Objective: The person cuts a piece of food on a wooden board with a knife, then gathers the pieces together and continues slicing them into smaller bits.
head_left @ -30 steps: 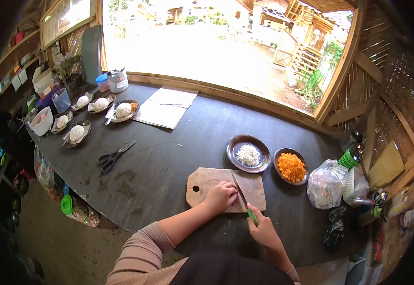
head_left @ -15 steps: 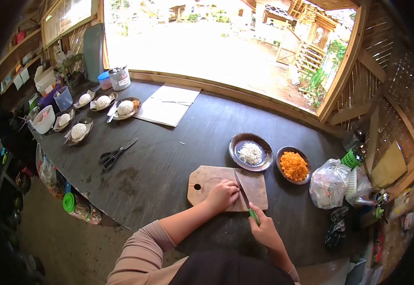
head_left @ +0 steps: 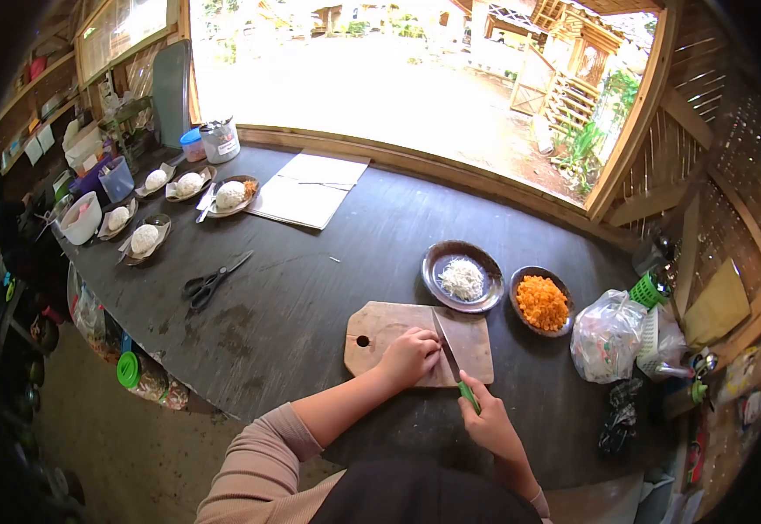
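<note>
My right hand is closed around the green handle of a kitchen knife. Its blade lies over the wooden cutting board, pointing away from me. Beside the blade, my left hand rests on the board with curled fingers. Whatever those fingers pin down is hidden, too small to name. Just past the board stands a dark plate with a heap of white shreds. Right of it, a brown bowl holds finely chopped orange food.
Black scissors lie left of the board. Several plates with rice mounds stand at the far left, near a sheet of paper. A filled plastic bag sits at the right, by a green basket. A window opening lies beyond.
Both hands stay at the board in nearly the same pose. The knife blade has shifted very slightly to the right.
</note>
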The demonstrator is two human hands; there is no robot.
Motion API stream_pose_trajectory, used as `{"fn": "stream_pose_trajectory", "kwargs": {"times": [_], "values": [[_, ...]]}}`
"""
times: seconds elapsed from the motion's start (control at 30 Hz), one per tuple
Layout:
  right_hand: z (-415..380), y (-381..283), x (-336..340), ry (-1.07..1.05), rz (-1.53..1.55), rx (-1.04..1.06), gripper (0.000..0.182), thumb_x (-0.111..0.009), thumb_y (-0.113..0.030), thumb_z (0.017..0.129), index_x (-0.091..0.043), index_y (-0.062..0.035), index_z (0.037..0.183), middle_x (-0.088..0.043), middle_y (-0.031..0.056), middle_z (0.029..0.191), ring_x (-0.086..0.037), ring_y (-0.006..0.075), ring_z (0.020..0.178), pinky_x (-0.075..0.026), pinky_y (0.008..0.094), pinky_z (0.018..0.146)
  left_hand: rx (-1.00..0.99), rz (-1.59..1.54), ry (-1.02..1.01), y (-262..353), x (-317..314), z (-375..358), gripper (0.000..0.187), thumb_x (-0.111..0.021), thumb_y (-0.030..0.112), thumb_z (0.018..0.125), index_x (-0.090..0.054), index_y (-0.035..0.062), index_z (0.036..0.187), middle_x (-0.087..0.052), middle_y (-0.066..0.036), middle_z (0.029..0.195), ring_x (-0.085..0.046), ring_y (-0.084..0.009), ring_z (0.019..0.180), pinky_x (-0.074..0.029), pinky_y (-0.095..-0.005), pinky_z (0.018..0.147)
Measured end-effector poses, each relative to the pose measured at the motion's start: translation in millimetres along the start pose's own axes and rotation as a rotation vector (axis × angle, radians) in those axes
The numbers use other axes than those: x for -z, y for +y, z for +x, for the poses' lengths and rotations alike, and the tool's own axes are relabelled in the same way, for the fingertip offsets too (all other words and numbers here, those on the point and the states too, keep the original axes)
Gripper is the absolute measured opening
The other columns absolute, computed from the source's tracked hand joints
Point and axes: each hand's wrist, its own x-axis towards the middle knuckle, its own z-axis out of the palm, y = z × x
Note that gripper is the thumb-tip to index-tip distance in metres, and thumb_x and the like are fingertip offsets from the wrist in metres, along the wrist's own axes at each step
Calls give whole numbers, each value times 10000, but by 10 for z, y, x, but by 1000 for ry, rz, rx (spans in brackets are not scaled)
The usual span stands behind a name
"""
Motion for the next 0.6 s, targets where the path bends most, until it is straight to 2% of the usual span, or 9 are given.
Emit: {"fn": "stream_pose_trajectory", "kwargs": {"times": [0.07,0.1,0.17,0.2,0.27,0.3,0.37,0.5,0.6], "values": [[4,-32,14,-26,-15,-1,438,-563,-78,913,-514,-61,1348,-643,299,904,-686,402,826,-514,370,716,1,-6,0,-5,-3,3,163,-668,136,816,-726,3,892,-696,-115,1018,-637,-292,981,-516,-374,879],[7,-22,13,-26,-15,-1,438,-563,-78,913,-514,-61,1348,-643,299,904,-686,402,826,-514,370,716,2,-6,-1,-3,1,5,163,-668,136,816,-726,3,892,-696,-115,1018,-637,-292,981,-516,-374,879],[19,22,4,-45,9,-24,448,-560,-59,916,-517,-69,1361,-646,173,814,-607,155,699,-484,307,678,2,1,-10,7,11,8,161,-667,135,815,-724,4,890,-693,-114,1009,-636,-295,975,-514,-376,878],[25,56,-23,-44,9,-26,448,-560,-59,916,-517,-69,1361,-646,173,814,-607,155,699,-484,307,678,1,0,-12,3,7,7,161,-667,135,815,-724,4,890,-693,-114,1009,-636,-295,975,-514,-376,878],[41,118,-96,-20,-45,35,458,-551,-51,914,-504,-68,1369,-668,246,904,-698,290,802,-502,341,716,9,-10,-5,-6,-7,6,160,-667,135,815,-725,6,889,-691,-114,1006,-635,-296,968,-513,-379,876],[55,109,-115,-17,-46,32,458,-551,-51,914,-504,-68,1369,-668,246,904,-698,290,802,-502,341,716,7,-13,-8,-2,-4,5,160,-667,135,815,-725,6,889,-691,-114,1006,-635,-296,968,-513,-379,876],[95,80,-143,-20,-89,28,462,-549,-49,911,-500,-75,1370,-652,296,956,-676,413,908,-516,381,746,6,-6,3,7,8,8,157,-669,131,811,-725,4,884,-690,-116,1011,-634,-300,968,-514,-382,873],[119,170,-181,42,-29,102,457,-556,-55,910,-508,-85,1364,-639,311,950,-645,448,923,-522,407,754,-8,-16,13,38,17,9,147,-669,120,807,-724,1,873,-687,-114,1004,-634,-300,957,-515,-384,864],[106,174,-114,53,-65,170,462,-550,-55,910,-496,-74,1368,-627,321,872,-644,461,825,-517,454,699,0,-9,6,45,31,6,136,-668,112,805,-722,0,859,-685,-113,990,-635,-298,941,-517,-384,855]]}}
